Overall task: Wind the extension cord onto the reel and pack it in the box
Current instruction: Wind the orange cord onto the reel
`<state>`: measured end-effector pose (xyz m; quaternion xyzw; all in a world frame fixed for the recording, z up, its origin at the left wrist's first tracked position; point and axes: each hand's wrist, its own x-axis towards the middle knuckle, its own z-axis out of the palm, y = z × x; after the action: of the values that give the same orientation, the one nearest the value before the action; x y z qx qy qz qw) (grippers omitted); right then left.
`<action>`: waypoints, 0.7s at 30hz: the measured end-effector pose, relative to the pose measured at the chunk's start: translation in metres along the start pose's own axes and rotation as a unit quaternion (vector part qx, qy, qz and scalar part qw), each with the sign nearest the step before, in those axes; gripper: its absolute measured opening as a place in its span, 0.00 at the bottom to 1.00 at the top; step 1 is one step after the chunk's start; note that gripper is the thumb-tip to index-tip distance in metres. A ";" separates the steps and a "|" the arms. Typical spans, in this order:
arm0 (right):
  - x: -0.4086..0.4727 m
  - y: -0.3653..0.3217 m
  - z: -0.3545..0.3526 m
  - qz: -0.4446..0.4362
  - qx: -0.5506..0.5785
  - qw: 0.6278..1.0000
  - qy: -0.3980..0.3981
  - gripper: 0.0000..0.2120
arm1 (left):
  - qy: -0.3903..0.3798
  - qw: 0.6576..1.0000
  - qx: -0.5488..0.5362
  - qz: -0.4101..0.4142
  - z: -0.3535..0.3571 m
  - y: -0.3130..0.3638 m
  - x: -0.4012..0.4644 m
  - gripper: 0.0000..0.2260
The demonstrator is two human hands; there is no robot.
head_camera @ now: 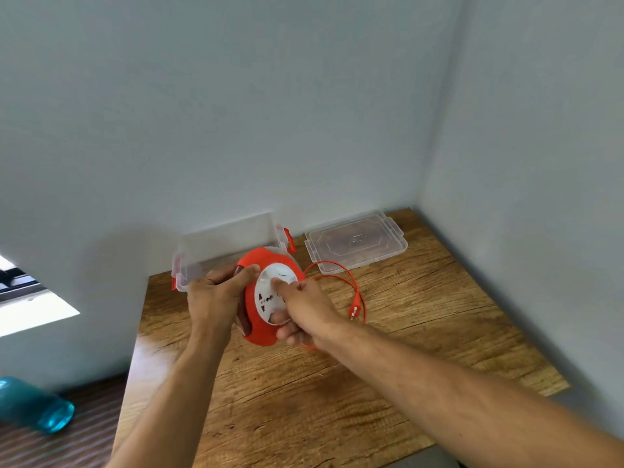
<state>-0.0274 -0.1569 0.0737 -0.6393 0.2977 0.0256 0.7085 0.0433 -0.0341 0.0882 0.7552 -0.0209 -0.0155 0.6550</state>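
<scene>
Landmark: the reel (266,298), held in the air above the far left part of the wooden worktop (304,383).
Box: a clear box (229,244) with red latches stands just behind the reel, against the wall, lid off; the reel hides part of its front wall.
Lid: a clear lid (356,244) lies flat on the worktop, behind and to the right of the reel, near the room corner.
Bottle: a blue bottle (37,405) lies on the floor, well to the left of and below the reel (blurred).
Reel: round, red shell with a white face that carries sockets, tilted so the face looks toward the camera.
Cord: a thin red cord (341,268) comes out on the reel's right side and lies in loose loops on the worktop; its plug (353,310) rests just right of the reel.
Left hand (212,295): curled around the reel's left edge, thumb on the red rim, gripping it.
Right hand (304,309): fingers wrapped under the reel's lower right edge, with fingertips pressed on the white face.
</scene>
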 end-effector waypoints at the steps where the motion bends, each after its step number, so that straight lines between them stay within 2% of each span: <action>1: -0.001 -0.001 -0.009 -0.073 -0.103 0.992 0.018 0.18 | -0.006 1.000 -0.012 -0.019 -0.003 0.000 0.002 0.06; 2: 0.000 -0.001 -0.019 -0.182 -0.249 0.950 0.053 0.17 | -0.018 0.999 -0.020 -0.037 -0.006 0.001 0.004 0.05; 3: 0.003 0.000 -0.030 -0.309 -0.403 0.857 0.081 0.18 | -0.035 0.998 -0.022 -0.053 -0.008 0.003 0.006 0.03; 4: 0.006 -0.002 -0.041 -0.426 -0.514 0.741 0.068 0.22 | -0.052 0.996 -0.016 -0.065 -0.011 0.004 0.008 0.03; 5: 0.012 -0.003 -0.051 -0.510 -0.587 0.628 0.015 0.25 | -0.067 0.995 -0.008 -0.077 -0.012 0.006 0.010 0.04; 6: 0.019 -0.003 -0.060 -0.557 -0.632 0.536 -0.053 0.28 | -0.080 0.993 -0.001 -0.088 -0.014 0.006 0.012 0.05; 7: 0.025 -0.004 -0.067 -0.572 -0.658 0.478 -0.109 0.30 | -0.094 0.991 0.005 -0.100 -0.016 0.007 0.014 0.06; 8: 0.030 -0.005 -0.071 -0.576 -0.672 0.445 -0.139 0.33 | -0.111 0.988 0.011 -0.109 -0.018 0.007 0.017 0.07; 10: 0.033 -0.011 -0.071 -0.587 -0.680 0.409 -0.158 0.36 | -0.162 0.979 0.035 -0.121 -0.020 0.010 0.019 0.12; 13: 0.033 -0.015 -0.060 -0.616 -0.678 0.362 -0.173 0.36 | -0.220 0.965 0.072 -0.124 -0.018 0.015 0.017 0.18; 14: 0.033 -0.015 -0.058 -0.627 -0.674 0.354 -0.167 0.35 | -0.218 0.965 0.077 -0.121 -0.017 0.015 0.016 0.17; 16: 0.036 -0.008 -0.057 -0.639 -0.665 0.361 -0.138 0.35 | -0.199 0.971 0.069 -0.114 -0.016 0.014 0.014 0.12; 18: 0.038 0.004 -0.053 -0.633 -0.658 0.399 -0.084 0.30 | -0.164 0.979 0.045 -0.108 -0.015 0.012 0.012 0.10; 19: 0.036 0.008 -0.050 -0.623 -0.644 0.442 -0.051 0.27 | -0.144 0.983 0.032 -0.106 -0.014 0.011 0.011 0.09; 21: 0.027 0.014 -0.041 -0.560 -0.593 0.578 0.019 0.28 | -0.107 0.990 0.005 -0.089 -0.011 0.011 0.007 0.06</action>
<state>-0.0268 -0.2013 0.0490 -0.9570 -0.1878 -0.2177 0.0386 0.0504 -0.0254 0.1004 0.7511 -0.0235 -0.1545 0.6414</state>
